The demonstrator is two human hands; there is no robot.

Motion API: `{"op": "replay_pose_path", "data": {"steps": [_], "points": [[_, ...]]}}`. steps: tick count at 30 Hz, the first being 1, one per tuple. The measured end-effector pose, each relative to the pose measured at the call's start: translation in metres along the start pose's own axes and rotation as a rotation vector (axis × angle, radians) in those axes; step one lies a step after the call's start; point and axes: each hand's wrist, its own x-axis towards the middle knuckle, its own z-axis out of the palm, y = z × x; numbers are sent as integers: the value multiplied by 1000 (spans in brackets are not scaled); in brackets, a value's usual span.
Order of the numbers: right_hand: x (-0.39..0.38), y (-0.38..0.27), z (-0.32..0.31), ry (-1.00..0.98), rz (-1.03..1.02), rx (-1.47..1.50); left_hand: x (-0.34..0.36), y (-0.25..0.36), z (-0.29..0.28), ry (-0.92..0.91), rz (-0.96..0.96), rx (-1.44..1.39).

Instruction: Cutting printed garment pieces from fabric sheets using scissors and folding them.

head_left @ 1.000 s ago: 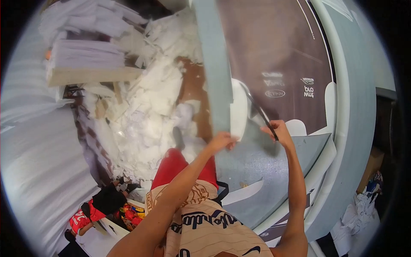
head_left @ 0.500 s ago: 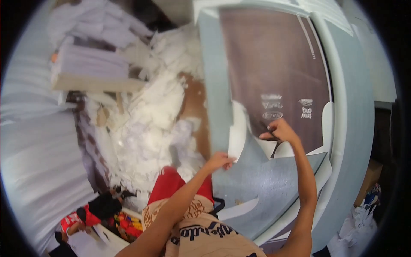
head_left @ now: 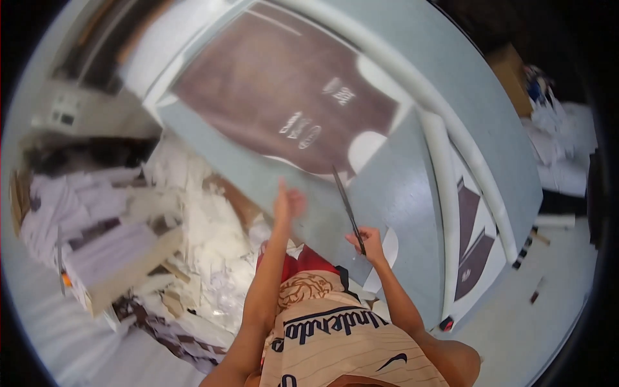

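My right hand (head_left: 369, 244) is closed around the handles of long dark scissors (head_left: 348, 209). Their blades point away from me, and the tips come near the lower edge of a brown printed panel (head_left: 251, 84). The panel has white margins and pale markings and lies flat on the light blue-grey table (head_left: 393, 177). My left hand (head_left: 290, 201) is over the table's left side, blurred, with its fingers apart and nothing visible in it. Near my right wrist rests a curved white offcut (head_left: 383, 267).
Long white rolls (head_left: 445, 193) run along the table's right side, with more brown printed pieces (head_left: 475, 264) beyond them. White scraps (head_left: 213, 232) are heaped on the floor to the left, beside a low bench (head_left: 122, 258). A cardboard box (head_left: 507, 77) stands at the far right.
My left hand has let go of the white strip at the panel's edge. The scissors have come back from the panel toward me. My view has turned, so the panel appears farther left.
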Motion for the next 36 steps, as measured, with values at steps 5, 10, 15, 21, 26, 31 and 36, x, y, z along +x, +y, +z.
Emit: {"op": "replay_pose_path", "data": {"steps": [5, 10, 15, 21, 26, 31, 36], "points": [[-60, 29, 22, 336, 88, 244, 32, 29, 65, -306, -112, 329], [-68, 26, 91, 530, 76, 334, 87, 24, 47, -488, -331, 434], [-64, 34, 188, 574, 168, 668, 72, 10, 41, -429, -272, 646], [-27, 25, 281, 643, 159, 886, 74, 24, 26, -639, -242, 834], [5, 34, 326, 717, 8, 872, 69, 23, 25, -724, -208, 911], [23, 22, 348, 758, 23, 907, 66, 28, 22, -729, -174, 978], [32, 14, 351, 815, 93, 866, 71, 25, 21, -739, -181, 936]]}}
